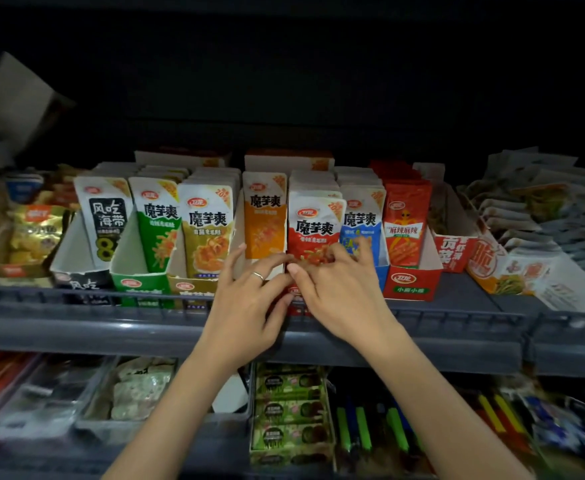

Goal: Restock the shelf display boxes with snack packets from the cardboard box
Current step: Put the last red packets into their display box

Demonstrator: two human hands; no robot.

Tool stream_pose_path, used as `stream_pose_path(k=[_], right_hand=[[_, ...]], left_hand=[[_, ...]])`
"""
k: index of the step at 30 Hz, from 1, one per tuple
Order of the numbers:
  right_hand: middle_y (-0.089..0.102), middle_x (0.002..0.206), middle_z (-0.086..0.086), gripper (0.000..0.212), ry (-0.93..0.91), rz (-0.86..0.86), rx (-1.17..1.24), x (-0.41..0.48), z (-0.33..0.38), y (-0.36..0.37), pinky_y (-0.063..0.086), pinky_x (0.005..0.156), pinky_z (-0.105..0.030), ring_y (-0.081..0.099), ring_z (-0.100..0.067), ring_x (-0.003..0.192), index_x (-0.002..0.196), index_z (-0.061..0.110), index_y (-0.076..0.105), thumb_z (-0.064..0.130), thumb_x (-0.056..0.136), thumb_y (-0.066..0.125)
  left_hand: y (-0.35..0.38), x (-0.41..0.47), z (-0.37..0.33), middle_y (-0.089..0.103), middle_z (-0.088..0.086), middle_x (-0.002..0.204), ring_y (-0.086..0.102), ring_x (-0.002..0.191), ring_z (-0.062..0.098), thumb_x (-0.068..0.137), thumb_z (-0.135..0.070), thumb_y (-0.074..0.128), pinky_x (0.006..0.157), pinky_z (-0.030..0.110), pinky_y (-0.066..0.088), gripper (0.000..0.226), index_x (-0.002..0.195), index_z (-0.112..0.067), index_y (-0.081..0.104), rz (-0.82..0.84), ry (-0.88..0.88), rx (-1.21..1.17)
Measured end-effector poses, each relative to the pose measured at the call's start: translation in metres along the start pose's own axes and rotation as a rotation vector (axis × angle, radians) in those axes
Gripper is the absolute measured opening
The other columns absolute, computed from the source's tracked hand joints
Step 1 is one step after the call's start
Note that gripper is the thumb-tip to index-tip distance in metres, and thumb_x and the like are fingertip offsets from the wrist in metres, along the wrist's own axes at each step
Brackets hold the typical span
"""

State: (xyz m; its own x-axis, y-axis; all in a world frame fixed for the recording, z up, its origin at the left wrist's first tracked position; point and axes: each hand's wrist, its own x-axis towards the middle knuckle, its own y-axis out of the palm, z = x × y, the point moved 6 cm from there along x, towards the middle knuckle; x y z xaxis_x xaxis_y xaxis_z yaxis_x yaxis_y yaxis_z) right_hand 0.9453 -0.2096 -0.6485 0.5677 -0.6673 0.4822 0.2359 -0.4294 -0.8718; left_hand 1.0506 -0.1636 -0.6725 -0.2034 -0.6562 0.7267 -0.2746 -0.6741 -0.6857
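Basically, both hands met at the foot of a glossy red-and-white packet (315, 223) printed 魔芋爽, which stood upright at the front of its row on the grey shelf (111, 327). The right hand (336, 289) pinched its lower edge with curled fingers. The left hand (249, 299), ring on, was spread wide, fingertips touching the same edge. The neighbouring orange packet (263, 216) and blue packet (360, 223) carried the same label. A green cardboard display box (138, 282) sat further left.

Single head-worn wide-angle view; faces forward and slightly downward at the shelf rail (76, 327), close in; frame centres on the red packet (315, 223), where left hand (246, 306) and right hand (339, 292) meet, forearms cut by the bottom edge; lower-tier stock (289, 414) fills the foot.
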Motion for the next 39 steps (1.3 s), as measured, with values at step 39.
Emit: stream_pose_path(k=[39], right_hand=[[0.042,0.095,0.009,0.024,0.053,-0.09,0.221,0.005,-0.029,-0.007,0.03,0.086,-0.027,0.042,-0.013,0.099,0.084,0.023,0.068,0.041,0.071,0.075]], left_hand=[[-0.007,0.001,0.004,0.062,0.006,0.119,0.052,0.115,0.019,0.089,-0.027,0.058,0.111,0.05,0.015,0.017,0.098,-0.014,0.065,-0.279,-0.071,0.135]])
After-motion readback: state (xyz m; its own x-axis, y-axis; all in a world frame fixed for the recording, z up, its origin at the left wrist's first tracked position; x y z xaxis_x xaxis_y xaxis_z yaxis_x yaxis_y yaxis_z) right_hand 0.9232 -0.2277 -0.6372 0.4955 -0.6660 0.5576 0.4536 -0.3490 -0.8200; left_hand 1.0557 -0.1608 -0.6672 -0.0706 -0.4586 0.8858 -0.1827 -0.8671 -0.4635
